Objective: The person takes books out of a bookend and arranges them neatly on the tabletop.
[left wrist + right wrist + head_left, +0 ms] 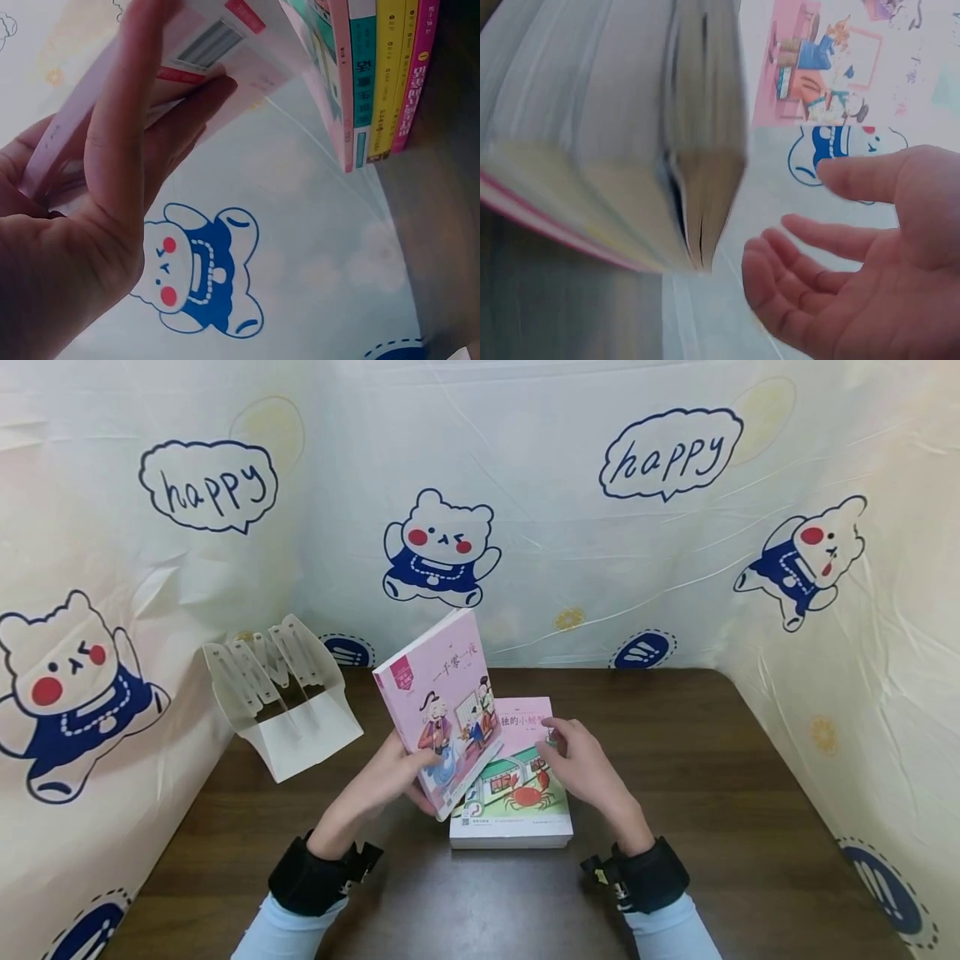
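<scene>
A pink picture-covered book [459,685] is held tilted above the table by my left hand [386,777]. The thumb lies on its front cover, and the fingers [169,142] spread behind it, near a barcode on the back. Below and to the right sits a stack of books [517,814], its top cover pink and green with a red crab. Pink, teal and yellow spines [390,75] show in the left wrist view. Beside the stack's right edge is my right hand [588,768], fingers loosely bent and holding nothing; in the right wrist view a gap separates them from the pages.
At the table's back left stands a white slotted holder [315,735] with curved sides. The dark wooden table [720,827] is walled at the back and sides by a pale curtain [555,468] printed with bears.
</scene>
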Available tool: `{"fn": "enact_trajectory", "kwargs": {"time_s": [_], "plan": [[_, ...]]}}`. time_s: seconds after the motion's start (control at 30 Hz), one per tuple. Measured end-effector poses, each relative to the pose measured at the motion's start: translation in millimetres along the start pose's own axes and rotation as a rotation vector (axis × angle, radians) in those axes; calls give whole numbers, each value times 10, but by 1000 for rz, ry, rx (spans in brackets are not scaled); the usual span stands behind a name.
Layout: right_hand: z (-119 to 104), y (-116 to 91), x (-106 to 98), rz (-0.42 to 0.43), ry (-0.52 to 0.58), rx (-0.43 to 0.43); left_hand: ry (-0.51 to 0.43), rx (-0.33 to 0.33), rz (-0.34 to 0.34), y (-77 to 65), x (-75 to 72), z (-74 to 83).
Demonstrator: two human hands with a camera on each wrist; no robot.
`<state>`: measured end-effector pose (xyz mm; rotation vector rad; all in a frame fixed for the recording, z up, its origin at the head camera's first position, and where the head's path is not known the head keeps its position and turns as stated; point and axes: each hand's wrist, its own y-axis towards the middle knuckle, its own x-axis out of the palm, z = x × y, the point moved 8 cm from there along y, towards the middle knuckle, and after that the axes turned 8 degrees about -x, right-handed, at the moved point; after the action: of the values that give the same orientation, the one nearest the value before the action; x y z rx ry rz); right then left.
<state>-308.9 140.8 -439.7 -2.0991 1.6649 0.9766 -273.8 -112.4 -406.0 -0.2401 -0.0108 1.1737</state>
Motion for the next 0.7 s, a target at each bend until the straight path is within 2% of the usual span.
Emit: {"fn": "enact_trajectory", "kwargs": {"time_s": [0.23, 0.43, 0.7], "plan": [[-127, 5, 80, 14, 118, -50, -57, -18, -30, 16, -47, -33], [-170, 25, 165, 34, 141, -44, -64, -24, -67, 10, -44, -50], [-277, 111, 254, 34, 246, -100, -66, -22, -121, -4, -57, -32]]}}
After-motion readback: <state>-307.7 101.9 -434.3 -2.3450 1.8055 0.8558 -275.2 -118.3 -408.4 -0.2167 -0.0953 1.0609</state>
